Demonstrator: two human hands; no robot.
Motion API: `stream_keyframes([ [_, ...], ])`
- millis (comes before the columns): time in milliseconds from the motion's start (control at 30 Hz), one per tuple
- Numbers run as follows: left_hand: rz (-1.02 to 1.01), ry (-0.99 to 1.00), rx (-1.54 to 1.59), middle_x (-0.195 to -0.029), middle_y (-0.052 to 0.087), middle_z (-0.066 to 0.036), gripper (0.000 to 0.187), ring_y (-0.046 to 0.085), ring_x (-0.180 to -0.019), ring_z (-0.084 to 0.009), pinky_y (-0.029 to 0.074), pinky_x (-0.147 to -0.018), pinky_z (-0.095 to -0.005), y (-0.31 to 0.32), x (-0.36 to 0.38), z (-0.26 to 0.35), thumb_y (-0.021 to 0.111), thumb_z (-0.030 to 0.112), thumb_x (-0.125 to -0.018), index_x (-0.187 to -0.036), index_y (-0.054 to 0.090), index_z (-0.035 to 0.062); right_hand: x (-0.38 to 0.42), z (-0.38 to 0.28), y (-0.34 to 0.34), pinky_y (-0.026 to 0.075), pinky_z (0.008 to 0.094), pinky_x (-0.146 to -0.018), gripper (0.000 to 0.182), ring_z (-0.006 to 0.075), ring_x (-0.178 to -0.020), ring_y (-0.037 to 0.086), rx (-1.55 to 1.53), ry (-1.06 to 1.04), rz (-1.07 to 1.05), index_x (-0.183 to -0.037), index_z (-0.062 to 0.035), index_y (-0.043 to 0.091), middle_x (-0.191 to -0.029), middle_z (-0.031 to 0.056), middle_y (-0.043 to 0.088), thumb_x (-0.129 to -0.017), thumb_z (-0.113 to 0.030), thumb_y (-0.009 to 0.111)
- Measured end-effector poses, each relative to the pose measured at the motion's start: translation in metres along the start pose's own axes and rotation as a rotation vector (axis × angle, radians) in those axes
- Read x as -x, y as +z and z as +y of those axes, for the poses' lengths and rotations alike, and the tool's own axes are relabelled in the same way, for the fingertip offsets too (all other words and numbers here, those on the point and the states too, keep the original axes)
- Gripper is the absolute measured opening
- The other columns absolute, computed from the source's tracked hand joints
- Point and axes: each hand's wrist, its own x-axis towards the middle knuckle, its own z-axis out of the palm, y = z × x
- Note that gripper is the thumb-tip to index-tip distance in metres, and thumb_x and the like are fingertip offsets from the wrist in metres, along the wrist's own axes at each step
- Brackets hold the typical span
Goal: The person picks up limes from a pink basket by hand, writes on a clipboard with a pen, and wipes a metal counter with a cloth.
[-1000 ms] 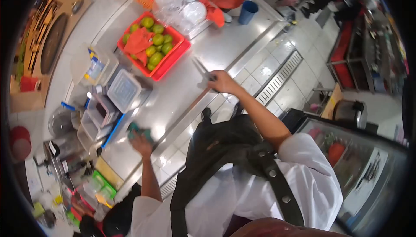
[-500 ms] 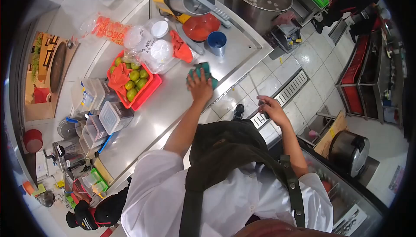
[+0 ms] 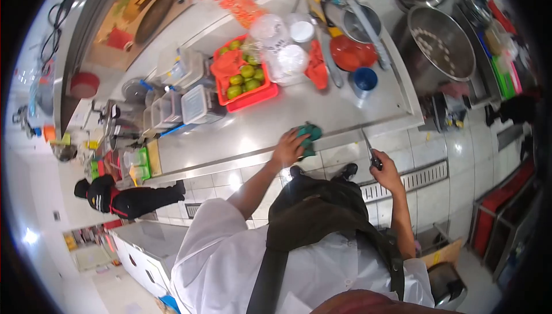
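Observation:
My left hand point(image 3: 289, 146) is closed on a crumpled green cloth point(image 3: 310, 136) at the front edge of the steel counter point(image 3: 241, 136). In my right hand point(image 3: 386, 171) is a knife point(image 3: 368, 146), gripped by its dark handle, with the blade pointing up toward the counter edge. Beyond the hands, a blue cup point(image 3: 364, 82) stands on the counter near an orange-red bowl point(image 3: 349, 54). An orange cloth point(image 3: 316, 67) lies beside a long grey utensil point(image 3: 332, 64). Green limes fill a red basket point(image 3: 241, 97), with another orange cloth over some of them.
Clear lidded containers point(image 3: 198, 107) stand left of the basket. A yellow-and-black appliance point(image 3: 328, 4) sits at the back. A large pot point(image 3: 441, 44) holds pale round pieces in liquid. Another person point(image 3: 126, 196) in dark clothes stands at left. A floor drain point(image 3: 428, 177) lies at right.
The view has turned, so the counter now runs more level across it. The green cloth in my left hand is now at the counter's front edge. The knife in my right hand shows more plainly.

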Motion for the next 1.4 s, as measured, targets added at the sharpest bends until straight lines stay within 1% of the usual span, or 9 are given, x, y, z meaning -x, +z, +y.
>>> stream_keyframes([
  [200,0.13,-0.559,-0.138,-0.155,0.042,-0.027,0.057,0.039,-0.144,-0.0468,0.033,-0.116,-0.0612,-0.08,0.183,-0.18,0.058,0.03,-0.099,-0.154,0.044,0.0243,-0.091,-0.053,0.084,0.046,0.047,-0.107,0.069,0.0412,-0.123,0.056,0.471,-0.395,-0.103,-0.145,-0.0027,0.049,-0.128,0.0232,0.061,-0.081,-0.018,0.071],
  [267,0.039,-0.943,-0.224,-0.164,0.031,-0.018,0.061,0.028,-0.152,-0.0409,0.024,-0.111,-0.0783,-0.1,0.235,-0.22,0.05,0.041,-0.104,-0.16,0.026,0.04,-0.12,-0.085,0.115,0.045,0.0482,-0.109,0.067,0.0405,-0.126,0.055,0.584,-0.274,-0.248,-0.144,-0.0064,0.051,-0.127,0.0227,0.06,-0.082,-0.022,0.071],
  [400,0.183,-1.306,-0.179,-0.17,0.023,-0.01,0.06,0.024,-0.155,-0.0351,0.016,-0.116,-0.0774,-0.134,0.277,-0.27,0.049,0.05,-0.103,-0.159,0.031,0.0403,-0.158,-0.127,0.18,0.05,0.0469,-0.104,0.069,0.04,-0.124,0.056,0.669,-0.235,-0.318,-0.144,-0.0012,0.049,-0.131,0.0221,0.055,-0.084,-0.027,0.072],
  [733,0.365,-1.566,-0.091,-0.173,0.015,-0.006,0.062,0.013,-0.158,-0.0357,0.008,-0.117,-0.0759,-0.178,0.305,-0.342,0.043,0.056,-0.101,-0.16,0.03,0.0412,-0.181,-0.16,0.304,0.041,0.0508,-0.112,0.058,0.0431,-0.134,0.048,0.949,-0.199,-0.076,-0.141,-0.0003,0.052,-0.15,0.0268,0.039,-0.09,-0.022,0.068],
  [867,0.287,-1.557,0.096,-0.175,0.001,-0.005,0.069,-0.001,-0.16,-0.0364,0.002,-0.117,-0.0762,-0.195,0.309,-0.345,0.043,0.062,-0.1,-0.163,0.022,0.041,-0.162,-0.159,0.333,0.039,0.0511,-0.113,0.052,0.0422,-0.138,0.045,0.832,-0.579,-0.08,-0.138,-0.0017,0.055,-0.149,0.0265,0.043,-0.092,-0.022,0.067],
  [1133,1.132,-1.216,-0.39,-0.164,0.021,-0.031,0.082,0.023,-0.15,-0.0517,0.022,-0.119,-0.0654,-0.119,0.376,-0.23,0.071,0.046,-0.091,-0.159,0.037,0.016,-0.126,-0.193,0.382,0.046,0.0471,-0.107,0.033,0.0388,-0.126,0.056,0.465,-0.869,-0.771,-0.123,-0.0021,0.063,-0.131,0.0205,0.06,-0.091,-0.007,0.066],
  [1267,0.939,-1.632,0.6,-0.142,0.055,-0.031,0.06,0.047,-0.14,-0.0432,0.034,-0.119,-0.0473,0.066,0.439,-0.129,0.063,0.043,-0.099,-0.145,0.054,0.0053,-0.13,-0.197,0.411,0.057,0.0418,-0.088,0.028,0.0322,-0.098,0.07,0.281,-0.63,-0.964,-0.12,-0.0009,0.065,-0.107,0.0155,0.07,-0.093,-0.009,0.066],
  [1333,0.687,-1.544,1.118,-0.142,0.062,-0.016,0.06,0.055,-0.134,-0.0295,0.039,-0.116,-0.0418,0.086,0.444,-0.031,0.059,0.047,-0.101,-0.14,0.059,0.0022,-0.133,-0.201,0.433,0.058,0.0364,-0.083,0.029,0.0279,-0.092,0.072,0.249,-0.642,-1.094,-0.121,-0.0017,0.067,-0.104,0.0158,0.071,-0.093,-0.007,0.068],
  [1400,1.136,-1.128,1.469,-0.149,0.056,-0.012,0.058,0.052,-0.137,-0.0277,0.038,-0.116,-0.0405,0.037,0.442,0.066,0.059,0.05,-0.1,-0.146,0.057,0.0142,-0.127,-0.206,0.456,0.058,0.0341,-0.08,0.03,0.0259,-0.09,0.072,0.273,-0.67,-1.304,-0.122,-0.0019,0.067,-0.103,0.0159,0.072,-0.093,-0.007,0.069],
])
